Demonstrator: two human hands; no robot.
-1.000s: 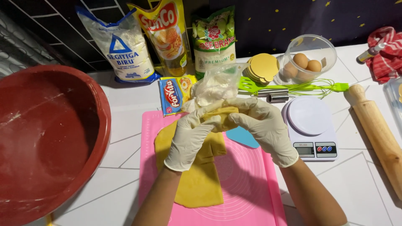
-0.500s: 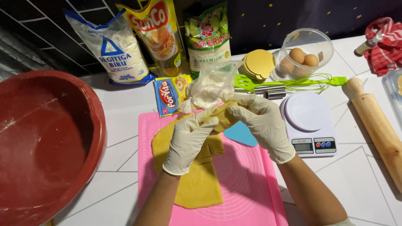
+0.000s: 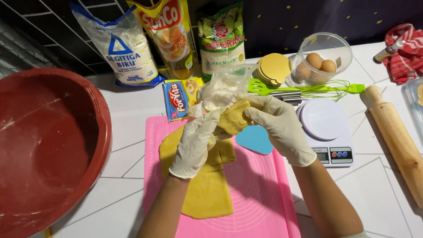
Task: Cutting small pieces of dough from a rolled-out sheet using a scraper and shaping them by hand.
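Observation:
Both my hands wear white gloves and work above a pink silicone mat (image 3: pixel 260 194). A flat sheet of yellow dough (image 3: pixel 207 194) lies on the mat's left half. My left hand (image 3: pixel 194 143) pinches a lifted fold of that dough near its top edge. My right hand (image 3: pixel 280 128) grips the same raised dough piece (image 3: pixel 233 118) from the right. A crumpled clear plastic bag (image 3: pixel 222 88) sits just behind my fingers, touching the dough. A light blue scraper (image 3: pixel 254 139) lies on the mat under my right hand.
A large red bowl (image 3: pixel 44 145) fills the left. Along the back stand a flour bag (image 3: pixel 128 46), an oil pouch (image 3: pixel 169 35), a green bag (image 3: pixel 221 39) and a small sachet (image 3: pixel 178 99). To the right are a kitchen scale (image 3: pixel 326 132), eggs in a clear bowl (image 3: pixel 321 59), green utensils (image 3: pixel 308 89), a rolling pin (image 3: pixel 396 141) and a red cloth (image 3: pixel 407 53).
My hands stay on the dough fold; fingers have shifted slightly as they work it. The view has drifted a little, nothing else moved.

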